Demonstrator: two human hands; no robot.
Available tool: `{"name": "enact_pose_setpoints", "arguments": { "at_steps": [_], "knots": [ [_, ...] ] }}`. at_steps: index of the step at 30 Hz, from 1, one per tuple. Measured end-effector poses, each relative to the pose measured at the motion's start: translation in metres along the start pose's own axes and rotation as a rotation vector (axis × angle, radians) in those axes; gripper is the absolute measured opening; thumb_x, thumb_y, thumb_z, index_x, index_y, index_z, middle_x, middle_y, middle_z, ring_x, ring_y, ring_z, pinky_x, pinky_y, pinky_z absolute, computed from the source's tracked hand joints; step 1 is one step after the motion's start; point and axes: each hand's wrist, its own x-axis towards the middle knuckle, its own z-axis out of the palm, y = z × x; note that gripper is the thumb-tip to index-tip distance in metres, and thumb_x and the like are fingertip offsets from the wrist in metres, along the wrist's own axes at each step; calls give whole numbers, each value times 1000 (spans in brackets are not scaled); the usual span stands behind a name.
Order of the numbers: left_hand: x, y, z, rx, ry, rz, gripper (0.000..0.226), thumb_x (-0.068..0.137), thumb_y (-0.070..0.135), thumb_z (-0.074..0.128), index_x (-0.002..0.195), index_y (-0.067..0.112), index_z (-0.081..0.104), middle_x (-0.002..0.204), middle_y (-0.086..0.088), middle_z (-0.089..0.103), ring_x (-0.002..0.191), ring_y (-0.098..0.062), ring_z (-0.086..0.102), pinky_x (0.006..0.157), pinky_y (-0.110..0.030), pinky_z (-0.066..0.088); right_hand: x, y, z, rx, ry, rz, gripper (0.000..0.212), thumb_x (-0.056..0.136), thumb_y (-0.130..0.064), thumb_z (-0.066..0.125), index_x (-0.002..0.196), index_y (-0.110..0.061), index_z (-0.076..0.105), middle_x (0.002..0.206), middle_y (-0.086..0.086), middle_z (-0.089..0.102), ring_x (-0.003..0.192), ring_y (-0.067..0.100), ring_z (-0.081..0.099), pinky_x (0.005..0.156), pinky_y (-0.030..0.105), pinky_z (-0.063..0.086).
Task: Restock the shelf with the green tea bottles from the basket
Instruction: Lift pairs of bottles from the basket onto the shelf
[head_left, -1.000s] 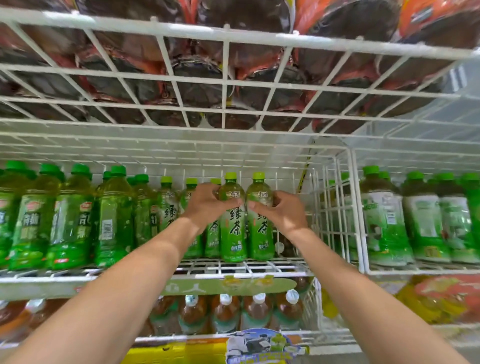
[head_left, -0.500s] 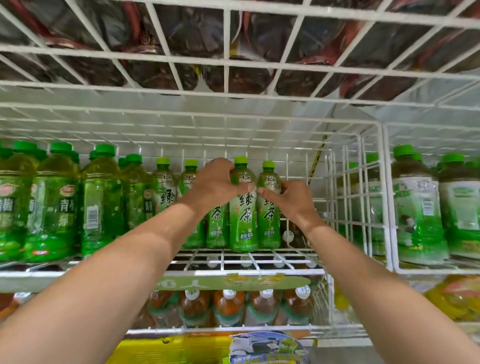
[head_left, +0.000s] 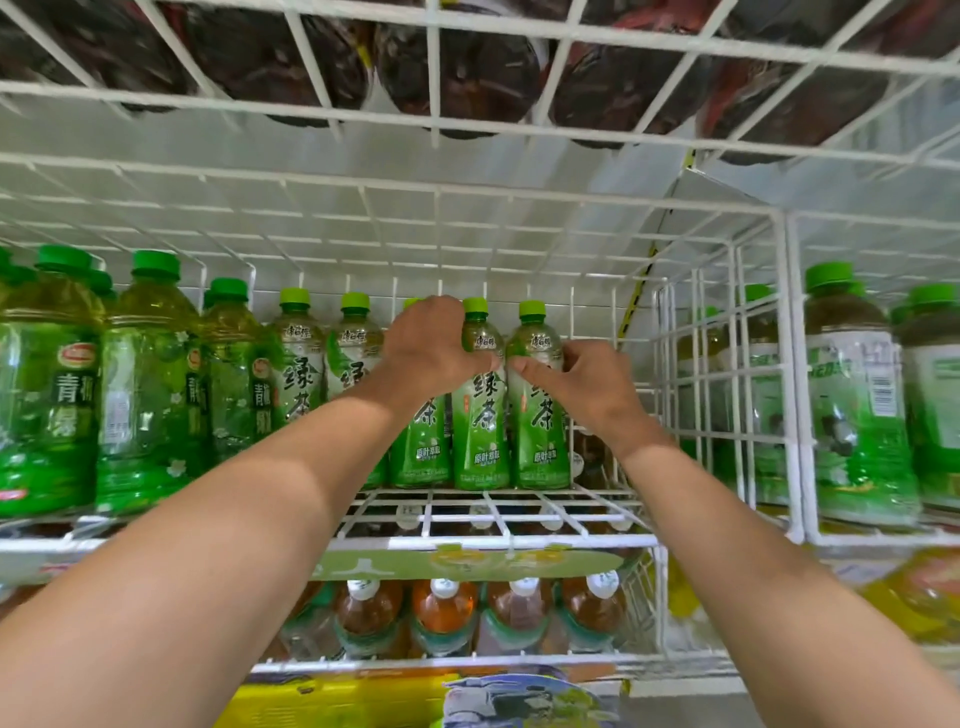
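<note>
Nearest to the camera, two bare forearms reach up and forward to the wire shelf (head_left: 467, 543). The basket is not in view.

Further in, the left hand (head_left: 431, 353) is curled around the shoulder of a green tea bottle (head_left: 480, 415), with the thumb on its front just below the neck. The right hand (head_left: 587, 384) is closed on the bottle beside it (head_left: 537, 410), with the thumb on the front and the other fingers behind. Both bottles stand upright on the shelf, touching each other, with the labels to the front. A third bottle (head_left: 421, 441) is half hidden behind the left wrist, and two more of the same tea (head_left: 301, 374) stand to the left.

I judge that the step in hand is to settle these two bottles into the row. To do it well, hold them near the shoulder and push straight back, so that the base slides on the wires and does not catch in a gap. Keep the labels to the front and the bottles in line with the others. Let go only when each one stands steady, because a tall bottle can tip on wire.

Further left stand bigger green bottles (head_left: 145, 384). On the right, behind a wire divider (head_left: 727, 364), are other bottles (head_left: 857, 405). There is free shelf between the right hand and the divider for more bottles.
</note>
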Motion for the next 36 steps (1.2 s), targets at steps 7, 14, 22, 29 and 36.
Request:
{"name": "enact_pose_setpoints", "arguments": {
  "at_steps": [7, 14, 22, 29, 36],
  "knots": [
    [6, -6, -3, -75, -76, 15, 45, 77, 49, 82, 101, 13, 68, 96, -1, 67, 94, -24, 64, 77, -34, 51, -5, -9, 5, -11, 60, 34, 46, 77, -59, 80, 59, -21, 60, 49, -5, 51, 48, 12, 49, 57, 27, 42],
    [4, -12, 1, -116, -29, 41, 38, 77, 43, 84, 98, 15, 70, 92, -1, 67, 88, -22, 65, 75, -33, 53, -11, -19, 9, -9, 70, 8, 42, 81, -52, 80, 58, -28, 55, 48, -7, 51, 44, 10, 45, 42, 18, 32],
    [8, -12, 16, -88, 104, 50, 41, 75, 52, 82, 93, 16, 71, 94, -4, 64, 90, -23, 63, 78, -40, 57, -9, -21, -1, -36, 55, -17, 48, 80, -55, 79, 54, -27, 52, 45, -7, 46, 43, 9, 44, 47, 24, 34],
    [8, -8, 13, -86, 114, 32, 44, 76, 50, 82, 79, 11, 63, 79, -4, 60, 77, -23, 60, 59, -31, 40, -7, -15, -2, 7, 10, -26, 39, 76, -60, 80, 72, -22, 73, 55, 1, 65, 50, 10, 57, 51, 14, 42],
    [-5, -19, 7, -228, 70, 120, 16, 82, 23, 79, 93, 14, 73, 77, 4, 57, 78, -19, 58, 68, -29, 46, -6, -12, 1, -33, 19, -31, 41, 74, -63, 80, 77, -22, 75, 61, 0, 70, 59, 12, 67, 64, 25, 54]
  ]
}}
